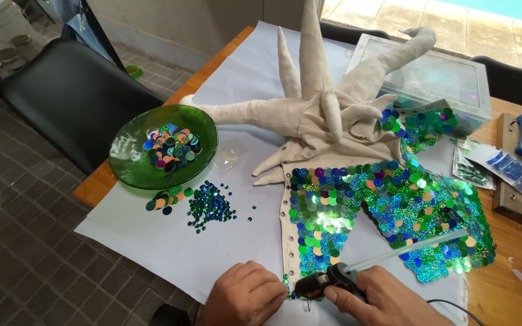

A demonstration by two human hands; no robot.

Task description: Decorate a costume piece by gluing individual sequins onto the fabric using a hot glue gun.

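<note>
at the near edge of the surface the right hand (pixel 388 299) has its grip clamped around a black glue gun (pixel 327 282), a pale glue stick (pixel 412 249) jutting from the back of it toward the right. the gun's nozzle points left at the bottom tip of the sequined fabric piece (pixel 388 211), a cream cloth covered in blue and green sequins that lies across the middle and right of the white paper sheet (pixel 212 241). the left hand (pixel 243 297) sits just beside the nozzle with fingers drawn together at that same tip — whether they pinch a sequin cannot be told. above the sequined part, stuffed cream fabric horns (pixel 315 90) fan out toward the far edge. toward the left edge a green glass bowl (pixel 131 154) holds large mixed sequins, and a loose pile of small sequins (pixel 209 205) lies on the paper just below it. a clear plastic box (pixel 442 78) stands at the far right — small sequin packets (pixel 502 166) lie near the right edge.
</note>
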